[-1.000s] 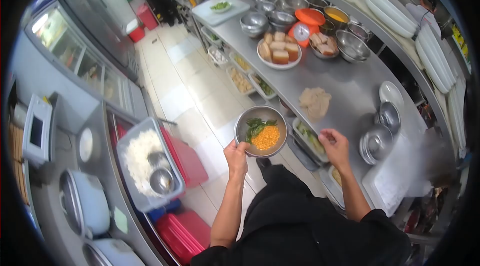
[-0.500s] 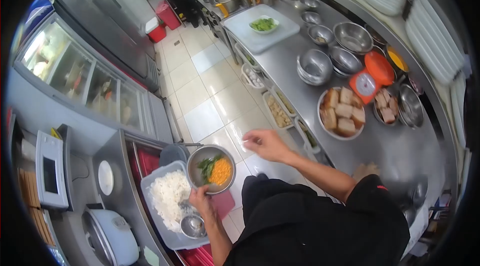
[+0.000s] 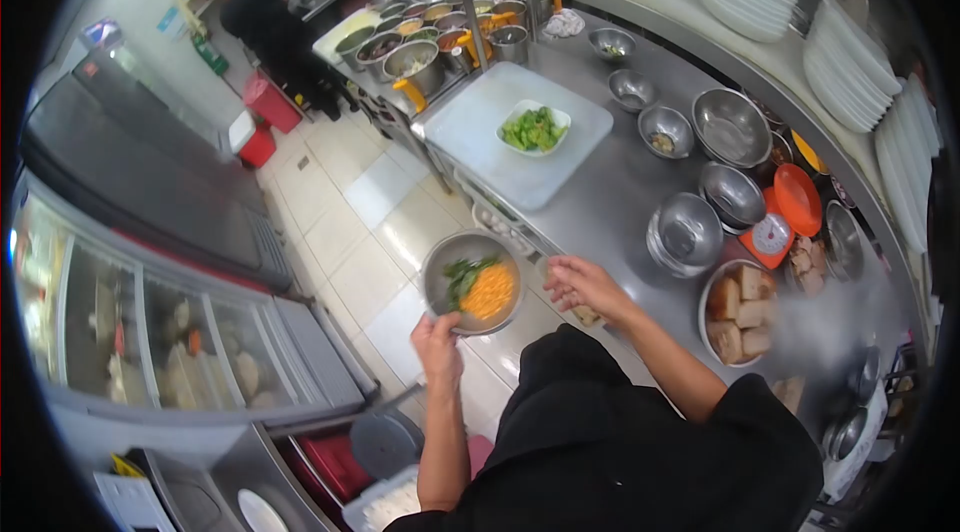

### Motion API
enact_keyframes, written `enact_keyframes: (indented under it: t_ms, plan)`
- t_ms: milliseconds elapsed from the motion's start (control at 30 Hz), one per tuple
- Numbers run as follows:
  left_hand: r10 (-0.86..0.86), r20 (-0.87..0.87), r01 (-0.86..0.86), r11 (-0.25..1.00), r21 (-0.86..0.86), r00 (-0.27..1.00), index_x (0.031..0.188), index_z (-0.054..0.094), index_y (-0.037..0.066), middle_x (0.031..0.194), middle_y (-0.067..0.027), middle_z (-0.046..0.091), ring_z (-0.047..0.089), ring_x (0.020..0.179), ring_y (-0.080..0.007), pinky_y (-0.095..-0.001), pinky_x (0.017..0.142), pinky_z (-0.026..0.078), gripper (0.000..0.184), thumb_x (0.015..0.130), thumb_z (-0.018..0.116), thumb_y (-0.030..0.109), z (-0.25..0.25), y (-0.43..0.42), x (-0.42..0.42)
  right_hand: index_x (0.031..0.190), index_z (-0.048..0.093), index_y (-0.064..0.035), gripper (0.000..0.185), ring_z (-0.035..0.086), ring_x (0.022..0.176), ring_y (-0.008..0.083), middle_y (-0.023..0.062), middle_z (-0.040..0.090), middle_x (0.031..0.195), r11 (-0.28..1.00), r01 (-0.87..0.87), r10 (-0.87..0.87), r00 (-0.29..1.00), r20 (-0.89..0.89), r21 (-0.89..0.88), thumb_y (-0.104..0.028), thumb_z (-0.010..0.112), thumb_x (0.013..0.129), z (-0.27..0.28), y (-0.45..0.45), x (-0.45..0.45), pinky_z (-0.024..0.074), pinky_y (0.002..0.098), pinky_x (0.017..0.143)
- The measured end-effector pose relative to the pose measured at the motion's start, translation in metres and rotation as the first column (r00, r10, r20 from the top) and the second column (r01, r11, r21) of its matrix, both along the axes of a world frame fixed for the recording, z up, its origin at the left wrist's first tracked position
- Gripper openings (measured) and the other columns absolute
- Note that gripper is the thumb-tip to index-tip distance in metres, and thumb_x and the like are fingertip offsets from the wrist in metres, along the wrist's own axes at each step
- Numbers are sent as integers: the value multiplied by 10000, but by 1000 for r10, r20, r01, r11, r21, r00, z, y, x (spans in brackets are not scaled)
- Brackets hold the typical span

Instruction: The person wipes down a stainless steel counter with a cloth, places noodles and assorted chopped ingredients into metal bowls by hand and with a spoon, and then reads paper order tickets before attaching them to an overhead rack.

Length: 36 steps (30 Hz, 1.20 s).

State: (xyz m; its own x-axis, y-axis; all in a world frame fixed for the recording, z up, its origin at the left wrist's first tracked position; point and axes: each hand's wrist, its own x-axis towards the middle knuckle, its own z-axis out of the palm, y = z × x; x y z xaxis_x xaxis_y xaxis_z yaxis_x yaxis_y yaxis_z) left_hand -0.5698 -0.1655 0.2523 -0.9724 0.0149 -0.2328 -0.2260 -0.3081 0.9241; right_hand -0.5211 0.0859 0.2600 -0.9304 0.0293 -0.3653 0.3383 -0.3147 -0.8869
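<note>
Left fingers (image 3: 447, 321) clamped on the steel bowl (image 3: 435, 277): thumb over the rim at its near-left edge. Rest of that grip is under the bowl, can't see how far it reaches. Left hand (image 3: 434, 350) sits near and slightly left of the bowl, so bowl lies far and right of those fingertips, touching.

Bowl is round, no long axis to speak of, held out over the floor tiles (image 3: 395, 232) of the aisle. Mouth faces up toward the camera. Contents split: green leaves (image 3: 464, 280) on the left, shredded-looking orange food (image 3: 491, 293) on the right, the two touching.

Beyond the bowl, on the counter: pale cutting board (image 3: 455, 127) with a white dish of cut greens (image 3: 537, 130) on it.

Right hand (image 3: 580, 287) next: fingers loosely curled, a bit apart, nothing visible in them. Bowl lies just left of those fingertips, roughly level, small gap, no contact. So left hand is the one on it, right is close off its right rim.

Right of that, well apart from both hands: steel counter (image 3: 590, 207), nested steel bowls (image 3: 660, 254), then a white-rimmed bowl (image 3: 706, 310) of browned blocks (image 3: 755, 284).
</note>
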Motion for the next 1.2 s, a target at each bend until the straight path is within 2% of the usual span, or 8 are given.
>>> enact_keyframes:
  t_ms: [167,333,533,800,900,1000,1100,1200]
  plan:
    - [-236,-87,242,968,71,968,902,618,-37,767,-53,646,554,593,-85,-203,531,405,171,735,583,-27,8,77,-112,1212,429,27,461,579,799,155,120,564,1013,1000,2,-2,1000,-10,25,-319,515,919,31,8,-71,517,296,658]
    - [-337,-74,325,936,-136,939,823,634,2,677,-16,609,498,511,-64,-202,483,387,89,816,586,77,33,107,-201,980,514,64,228,591,505,185,124,593,706,974,211,-209,977,-34,85,-132,478,870,23,27,-178,520,286,450]
    - [-303,-67,278,928,-246,951,730,577,38,626,-56,582,569,532,-124,-230,480,442,303,897,541,288,46,94,-372,988,508,70,237,604,531,191,141,600,776,964,263,-261,964,-60,29,-130,472,866,17,40,-295,523,294,457]
    - [-480,-190,350,810,-470,856,964,589,-4,727,-57,596,569,583,-122,-231,472,413,262,832,618,220,48,168,-662,1064,504,68,273,611,568,169,126,613,781,918,397,-397,918,7,17,-142,454,897,1,32,-410,522,274,480]
    - [-488,-284,250,767,-591,825,1051,568,-45,683,-109,620,579,528,-158,-288,492,459,443,741,698,244,10,236,-808,1072,502,57,253,613,583,171,124,616,800,877,480,-477,875,78,-22,-130,460,907,-2,22,-454,525,273,490]
    - [-487,-418,62,704,-707,767,1158,546,-46,830,-184,664,657,624,-196,-305,511,499,553,730,689,273,-71,315,-960,1075,505,45,234,616,590,176,126,619,810,832,554,-552,825,120,24,-119,462,914,6,12,-498,529,274,505]
    - [-484,-110,314,706,-635,868,1197,532,-42,892,-203,662,669,625,-200,-306,496,509,555,747,662,256,-39,358,-978,1082,505,44,236,619,601,176,126,622,828,800,598,-598,788,144,49,-115,462,914,17,9,-539,535,273,525]
    - [-425,-66,316,761,-567,903,1081,593,-48,841,-185,669,645,550,-187,-296,467,500,426,760,644,227,-57,393,-1008,1087,507,49,241,621,609,177,131,627,863,747,661,-664,736,129,73,-109,466,909,23,7,-572,534,270,526]
